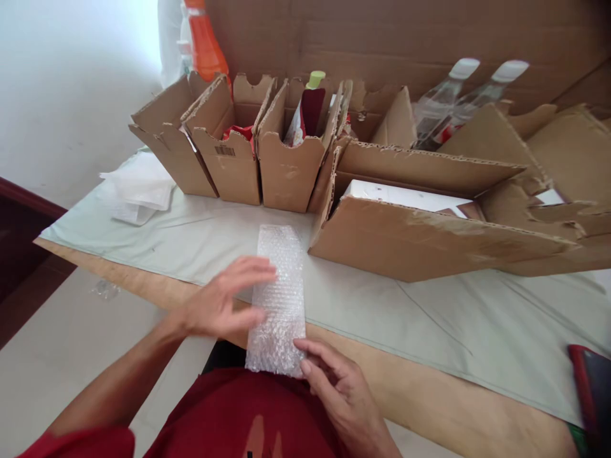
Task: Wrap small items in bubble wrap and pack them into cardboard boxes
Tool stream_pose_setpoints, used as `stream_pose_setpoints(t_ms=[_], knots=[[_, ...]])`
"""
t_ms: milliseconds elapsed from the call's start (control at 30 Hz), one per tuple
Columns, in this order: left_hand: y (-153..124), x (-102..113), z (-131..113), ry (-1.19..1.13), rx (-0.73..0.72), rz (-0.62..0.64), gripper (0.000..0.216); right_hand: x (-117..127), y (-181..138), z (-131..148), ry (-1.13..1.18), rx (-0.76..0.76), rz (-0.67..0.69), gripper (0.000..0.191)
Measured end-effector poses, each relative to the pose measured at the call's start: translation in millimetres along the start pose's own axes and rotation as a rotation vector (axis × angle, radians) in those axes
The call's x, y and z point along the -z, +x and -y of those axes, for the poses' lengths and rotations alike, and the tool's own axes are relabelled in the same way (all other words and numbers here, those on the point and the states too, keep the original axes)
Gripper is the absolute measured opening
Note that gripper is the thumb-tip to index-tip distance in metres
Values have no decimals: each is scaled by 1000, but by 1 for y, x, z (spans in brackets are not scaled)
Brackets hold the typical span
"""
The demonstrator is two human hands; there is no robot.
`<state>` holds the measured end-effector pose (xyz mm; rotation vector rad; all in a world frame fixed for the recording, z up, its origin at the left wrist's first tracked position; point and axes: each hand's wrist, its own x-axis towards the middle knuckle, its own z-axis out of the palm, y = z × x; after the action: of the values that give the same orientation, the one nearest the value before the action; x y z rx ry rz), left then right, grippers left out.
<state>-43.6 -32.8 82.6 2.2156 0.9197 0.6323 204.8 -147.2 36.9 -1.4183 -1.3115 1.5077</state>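
Note:
A strip of clear bubble wrap lies lengthwise on the table, its near end hanging over the table's edge toward me. My left hand rests on its left side with fingers stretched flat across it. At the strip's near right corner, my right hand pinches the edge between thumb and fingers.
A pale green cloth covers the wooden table. Several open cardboard boxes stand at the back holding bottles and packets; a large low box lies right of the strip. White paper sits far left, a red-edged object at the right edge.

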Motion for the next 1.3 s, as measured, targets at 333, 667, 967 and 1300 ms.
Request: stream_pose_setpoints(t_ms=[333, 667, 967, 1300], knots=[[-33, -60, -5, -74, 376, -261, 36, 1, 20, 12, 206, 26, -115, 41], [-13, -57, 7, 67, 535, -180, 66, 7, 62, 7, -924, 735, -62, 35], [-40, -56, -4, 312, 80, -379, 53, 6, 75, 20, -1009, 805, -9, 31], [-20, -63, 18, 325, 189, -424, 31, 4, 70, 25, -1014, 835, -276, 24]])
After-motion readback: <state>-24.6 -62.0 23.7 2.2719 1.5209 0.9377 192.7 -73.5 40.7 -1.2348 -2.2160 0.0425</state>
